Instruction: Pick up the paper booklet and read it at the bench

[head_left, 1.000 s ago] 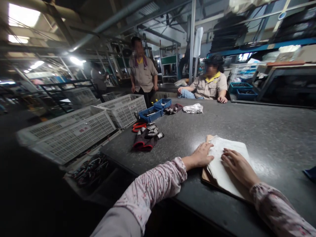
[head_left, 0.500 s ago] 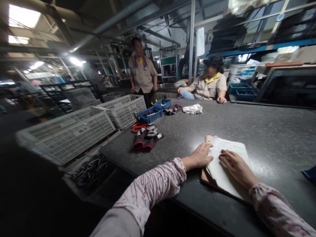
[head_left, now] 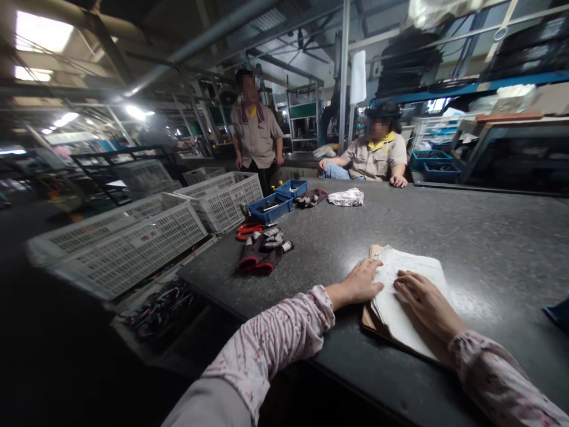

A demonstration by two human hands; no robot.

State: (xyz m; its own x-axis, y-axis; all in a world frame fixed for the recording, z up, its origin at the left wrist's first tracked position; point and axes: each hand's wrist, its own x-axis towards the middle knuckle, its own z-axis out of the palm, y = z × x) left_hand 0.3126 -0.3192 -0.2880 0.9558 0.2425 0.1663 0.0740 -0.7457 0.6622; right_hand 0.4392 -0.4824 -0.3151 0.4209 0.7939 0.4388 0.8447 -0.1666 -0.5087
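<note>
A stack of white paper sheets lies on a brown clipboard near the front edge of the dark table. My left hand rests on the left edge of the sheets, its fingers stretched out and holding nothing. On the middle of the paper lies my right hand, palm down, fingers extended and slightly bent. Writing on the sheets is too faint to read. Left of my hands, a pair of dark work gloves with red cuffs lies beside red-handled scissors.
Blue bins stand at the table's left edge, near a crumpled silvery bundle. White plastic crates line the left side. One person stands behind the bins; another person sits at the far edge, a hand on the table.
</note>
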